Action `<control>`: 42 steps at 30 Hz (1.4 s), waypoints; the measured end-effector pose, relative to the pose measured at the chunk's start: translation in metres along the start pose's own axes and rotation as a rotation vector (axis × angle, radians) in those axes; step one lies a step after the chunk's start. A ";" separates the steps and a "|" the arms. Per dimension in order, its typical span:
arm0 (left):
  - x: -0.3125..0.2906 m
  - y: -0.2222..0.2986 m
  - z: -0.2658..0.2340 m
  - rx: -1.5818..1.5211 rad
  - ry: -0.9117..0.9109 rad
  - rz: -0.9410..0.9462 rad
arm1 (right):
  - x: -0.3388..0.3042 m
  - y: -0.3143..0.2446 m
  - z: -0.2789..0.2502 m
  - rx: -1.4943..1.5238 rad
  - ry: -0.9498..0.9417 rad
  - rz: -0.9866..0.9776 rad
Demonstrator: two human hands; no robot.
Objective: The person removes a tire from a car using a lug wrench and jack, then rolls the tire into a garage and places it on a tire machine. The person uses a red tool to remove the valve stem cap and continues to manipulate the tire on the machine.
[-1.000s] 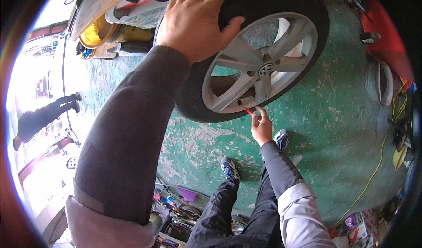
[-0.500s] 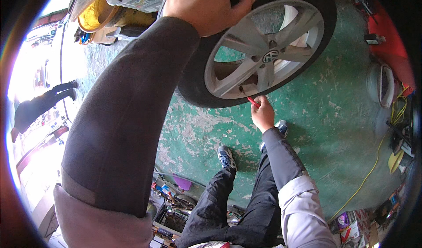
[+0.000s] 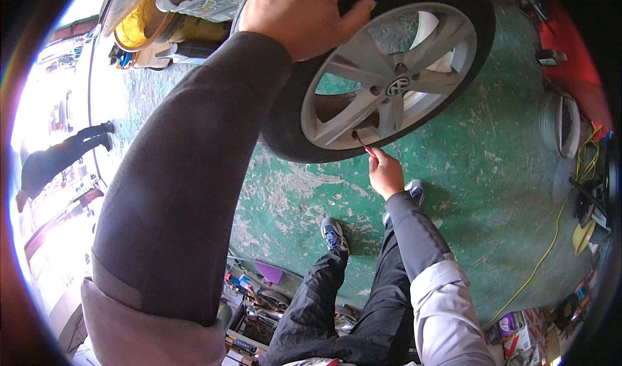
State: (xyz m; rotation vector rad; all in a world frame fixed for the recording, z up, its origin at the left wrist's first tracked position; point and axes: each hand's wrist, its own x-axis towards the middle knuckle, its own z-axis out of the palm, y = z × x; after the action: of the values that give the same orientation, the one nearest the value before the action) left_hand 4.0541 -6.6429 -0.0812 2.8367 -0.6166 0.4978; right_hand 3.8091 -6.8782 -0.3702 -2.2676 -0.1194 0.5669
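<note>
A car wheel, black tyre around a silver five-spoke alloy rim, stands tilted over the green floor at the upper middle. My left hand grips the tyre from above at its upper left, thumb stretched along the sidewall. Its fingertips are cut off by the picture's top edge. Below the rim, my right hand is closed on a slim tool with a red handle. The tool's thin shaft points at a small dark spot on the rim's lower edge; its exact kind is too small to tell.
Yellow and grey containers stand at the upper left. A bare rim and a yellow cable lie to the right. Boxes and tools clutter the floor near my legs. Another person is at the far left.
My right hand has shifted slightly down and left, and the tool's handle now shows shorter above my fingers. My left hand and the wheel have barely moved.
</note>
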 end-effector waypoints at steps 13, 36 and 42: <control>0.000 0.001 -0.002 -0.011 0.001 -0.012 | 0.007 -0.008 -0.004 -0.221 -0.102 0.101; 0.001 -0.004 -0.004 0.006 -0.049 -0.027 | 0.050 -0.021 0.017 -0.287 -0.312 0.149; 0.002 -0.001 -0.007 0.024 -0.063 -0.043 | 0.040 -0.013 0.018 -0.219 -0.215 0.116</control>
State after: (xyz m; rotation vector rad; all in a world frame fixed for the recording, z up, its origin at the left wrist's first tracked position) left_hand 4.0543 -6.6412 -0.0742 2.8910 -0.5628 0.4130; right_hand 3.8387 -6.8466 -0.3858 -2.4300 -0.1638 0.8970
